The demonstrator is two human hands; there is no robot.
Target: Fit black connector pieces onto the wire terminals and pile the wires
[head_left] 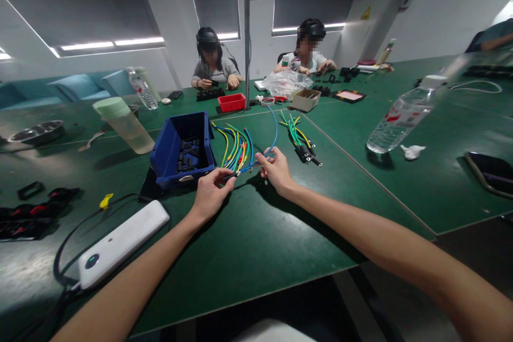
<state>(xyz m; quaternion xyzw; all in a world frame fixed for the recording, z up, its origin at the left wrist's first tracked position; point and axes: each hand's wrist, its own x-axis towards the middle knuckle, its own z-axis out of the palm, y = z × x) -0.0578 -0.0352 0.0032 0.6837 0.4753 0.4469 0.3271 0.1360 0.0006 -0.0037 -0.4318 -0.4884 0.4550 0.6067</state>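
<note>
Centrally, a thin blue wire (276, 125) is held between two bare hands just above a green table (280, 256). From the grip it arches up and away, its far part unsupported. The left hand (212, 192) has thumb and fingers pinched on a short black sleeve (229, 176) at the wire's near end, where a small metal terminal (238, 172) shows beside the fingertips; whether the sleeve is around the wire is unclear. The right hand (278, 171) pinches the wire itself, further along.

The wire looks light, smooth and springy, stiff enough to keep its curve yet easily bent. The best hold seems to be close behind the terminal, where it should whip least; the sleeve looks small and perhaps slippery.

Just beyond the grip lies a loose fan of coloured wires (232, 150). To the right of the right hand is a bundle with black ends (298, 144). Left of the left hand stands a blue bin (168, 139) with small black pieces (188, 155) inside. Nearer the body on that side lies a white power bank (124, 243). Well beyond the hands, past a red tray (232, 109), two co-workers (216, 72) sit handling dark parts.
</note>
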